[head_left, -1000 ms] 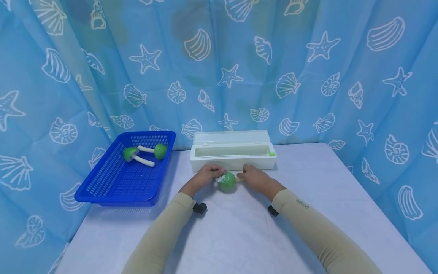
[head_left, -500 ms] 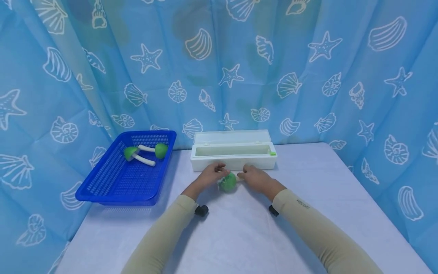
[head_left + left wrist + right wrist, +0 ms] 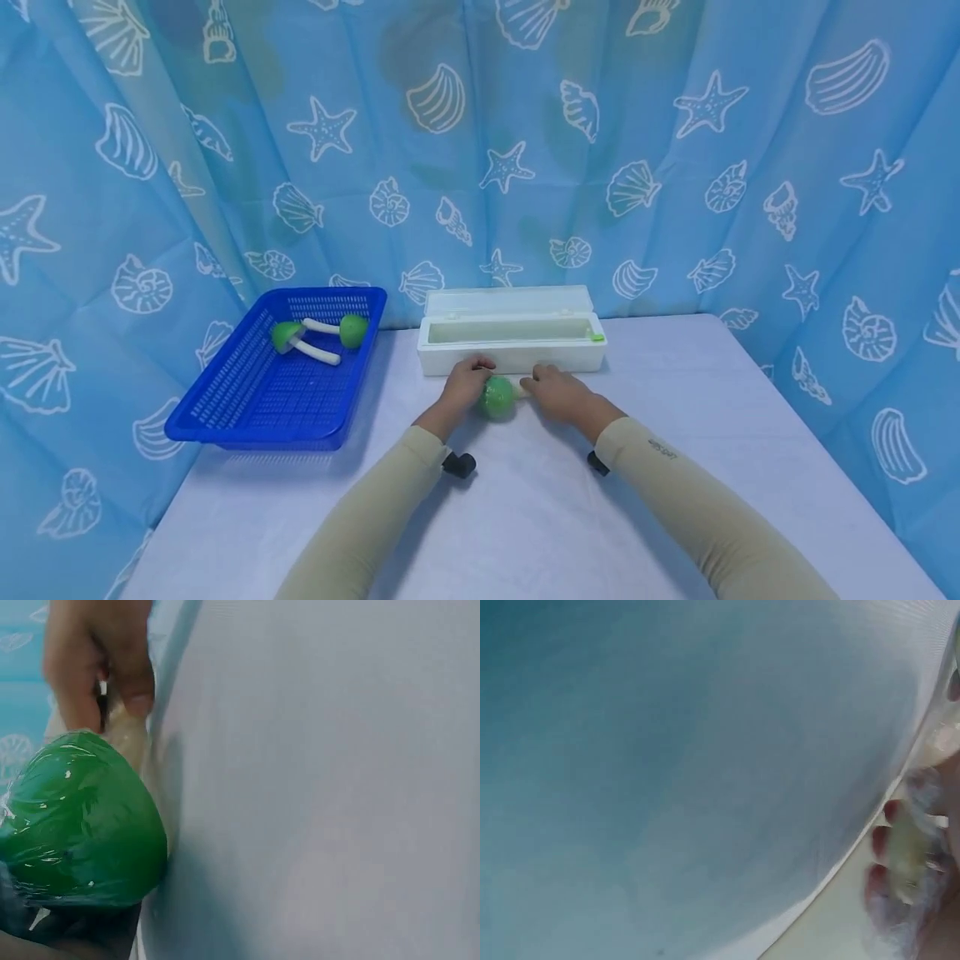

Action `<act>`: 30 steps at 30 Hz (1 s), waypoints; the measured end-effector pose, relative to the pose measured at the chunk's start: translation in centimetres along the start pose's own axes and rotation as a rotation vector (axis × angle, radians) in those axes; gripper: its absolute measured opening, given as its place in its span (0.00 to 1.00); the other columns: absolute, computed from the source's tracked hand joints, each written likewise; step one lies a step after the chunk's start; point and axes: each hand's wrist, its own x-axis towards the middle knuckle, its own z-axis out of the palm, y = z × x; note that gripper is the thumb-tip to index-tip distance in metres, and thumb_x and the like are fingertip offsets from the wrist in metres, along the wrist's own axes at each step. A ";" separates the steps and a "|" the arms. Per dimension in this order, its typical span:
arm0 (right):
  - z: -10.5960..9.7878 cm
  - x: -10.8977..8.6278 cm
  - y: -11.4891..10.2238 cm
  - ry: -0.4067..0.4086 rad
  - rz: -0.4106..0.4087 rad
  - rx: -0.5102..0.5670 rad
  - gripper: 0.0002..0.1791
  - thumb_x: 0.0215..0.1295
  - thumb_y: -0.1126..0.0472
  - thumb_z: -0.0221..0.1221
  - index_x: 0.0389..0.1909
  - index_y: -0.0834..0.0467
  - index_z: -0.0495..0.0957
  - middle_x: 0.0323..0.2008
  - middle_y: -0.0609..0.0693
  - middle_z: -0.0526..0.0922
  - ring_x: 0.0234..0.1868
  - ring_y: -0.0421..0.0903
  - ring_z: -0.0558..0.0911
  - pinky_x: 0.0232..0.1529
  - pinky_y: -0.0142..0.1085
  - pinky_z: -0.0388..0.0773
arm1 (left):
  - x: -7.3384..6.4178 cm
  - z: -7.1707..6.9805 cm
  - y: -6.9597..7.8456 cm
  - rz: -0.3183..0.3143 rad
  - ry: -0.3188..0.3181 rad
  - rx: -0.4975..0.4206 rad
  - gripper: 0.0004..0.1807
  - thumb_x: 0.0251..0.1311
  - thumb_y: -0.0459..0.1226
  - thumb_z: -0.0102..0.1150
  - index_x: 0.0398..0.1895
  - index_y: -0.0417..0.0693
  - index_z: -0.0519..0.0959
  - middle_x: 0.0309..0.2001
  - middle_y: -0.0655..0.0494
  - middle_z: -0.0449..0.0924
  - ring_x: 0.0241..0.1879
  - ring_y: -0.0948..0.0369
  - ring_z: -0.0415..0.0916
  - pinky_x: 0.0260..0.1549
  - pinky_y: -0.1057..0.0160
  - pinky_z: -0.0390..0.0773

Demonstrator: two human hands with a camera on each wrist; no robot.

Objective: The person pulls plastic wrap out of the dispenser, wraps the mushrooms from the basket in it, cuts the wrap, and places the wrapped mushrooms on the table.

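A toy mushroom (image 3: pixel 497 397) with a green cap and a pale stem lies on its side on the table, wrapped in clear plastic film. My left hand (image 3: pixel 462 387) holds the cap from its left side, fingers curved beside it. In the left wrist view the shiny green cap (image 3: pixel 86 825) fills the lower left, hiding most of that hand. From the right, my right hand (image 3: pixel 558 392) pinches the stem. The right wrist view shows its curled fingers (image 3: pixel 880 844) round the film-covered stem end (image 3: pixel 907 859).
A white oblong box (image 3: pixel 510 358) with its lid raised stands just behind the hands, a green tab at its right end. To the left sits a blue basket (image 3: pixel 292 437) with two more green-capped mushrooms (image 3: pixel 352 331). A shell-patterned curtain (image 3: pixel 675 167) surrounds the table (image 3: pixel 525 517).
My left hand has let go of the loose film left of the cap and turned in closer against the cap. My right hand stays at the stem.
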 end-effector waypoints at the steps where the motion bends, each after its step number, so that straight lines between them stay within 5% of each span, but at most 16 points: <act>1: 0.0 -0.1 0.0 -0.005 -0.028 -0.038 0.22 0.75 0.57 0.46 0.65 0.61 0.68 0.57 0.59 0.72 0.59 0.57 0.71 0.59 0.50 0.68 | 0.0 -0.2 0.0 -0.017 0.005 -0.014 0.12 0.67 0.32 0.47 0.46 0.43 0.80 0.45 0.51 0.77 0.50 0.53 0.72 0.51 0.52 0.71; 3: -0.1 -0.3 0.0 0.001 -0.115 -0.164 0.24 0.74 0.60 0.45 0.69 0.58 0.65 0.61 0.59 0.70 0.62 0.57 0.69 0.61 0.50 0.67 | 0.0 -0.8 0.0 -0.057 -0.005 -0.051 0.13 0.67 0.32 0.45 0.46 0.45 0.80 0.47 0.51 0.76 0.51 0.52 0.72 0.51 0.52 0.71; 6: -0.5 -0.7 0.0 0.024 -0.167 -0.186 0.25 0.76 0.57 0.42 0.71 0.55 0.62 0.63 0.57 0.70 0.63 0.55 0.70 0.61 0.48 0.67 | 0.1 -1.7 0.2 -0.114 -0.048 -0.110 0.15 0.67 0.32 0.40 0.45 0.45 0.80 0.50 0.50 0.75 0.52 0.51 0.71 0.50 0.52 0.72; 11: -1.3 -1.4 -0.8 0.055 -0.269 -0.168 0.25 0.76 0.52 0.45 0.71 0.52 0.63 0.54 0.55 0.77 0.53 0.53 0.78 0.53 0.47 0.74 | -0.1 -3.1 0.5 -0.189 -0.139 -0.211 0.19 0.71 0.37 0.35 0.45 0.42 0.79 0.51 0.45 0.73 0.49 0.50 0.72 0.43 0.55 0.76; 17: -1.7 -1.9 -2.4 0.062 -0.324 -0.266 0.30 0.74 0.40 0.45 0.68 0.53 0.66 0.48 0.51 0.81 0.44 0.49 0.81 0.48 0.44 0.77 | -0.4 -4.2 0.0 -0.275 -0.208 -0.371 0.15 0.72 0.38 0.39 0.44 0.40 0.77 0.47 0.46 0.73 0.44 0.53 0.73 0.38 0.58 0.78; 20: -2.0 -2.2 -3.1 0.084 -0.353 -0.354 0.33 0.68 0.33 0.49 0.62 0.53 0.71 0.40 0.49 0.83 0.36 0.46 0.82 0.41 0.42 0.78 | -0.7 -4.4 -0.4 -0.339 -0.247 -0.494 0.16 0.72 0.41 0.41 0.48 0.40 0.75 0.47 0.48 0.72 0.43 0.55 0.72 0.38 0.57 0.77; 23: -2.2 -2.2 -3.6 0.149 -0.353 -0.411 0.26 0.64 0.35 0.55 0.48 0.52 0.76 0.24 0.44 0.78 0.23 0.43 0.77 0.31 0.40 0.76 | -1.0 -4.3 -0.5 -0.371 -0.322 -0.588 0.27 0.72 0.52 0.39 0.58 0.41 0.70 0.52 0.46 0.70 0.48 0.53 0.71 0.43 0.55 0.75; 26: -2.1 -2.1 -3.6 0.202 -0.302 -0.416 0.17 0.65 0.40 0.58 0.35 0.50 0.75 0.17 0.42 0.72 0.18 0.42 0.70 0.25 0.38 0.73 | -1.2 -4.1 -0.3 -0.336 -0.359 -0.689 0.38 0.70 0.63 0.32 0.63 0.40 0.66 0.59 0.43 0.67 0.55 0.50 0.69 0.51 0.51 0.73; 30: -2.0 -1.9 -3.1 0.269 -0.228 -0.392 0.15 0.67 0.43 0.57 0.31 0.50 0.74 0.17 0.43 0.73 0.18 0.43 0.71 0.25 0.38 0.73 | -1.3 -4.1 -0.1 -0.211 -0.283 -0.819 0.36 0.71 0.62 0.33 0.61 0.41 0.67 0.63 0.40 0.67 0.62 0.46 0.66 0.59 0.47 0.67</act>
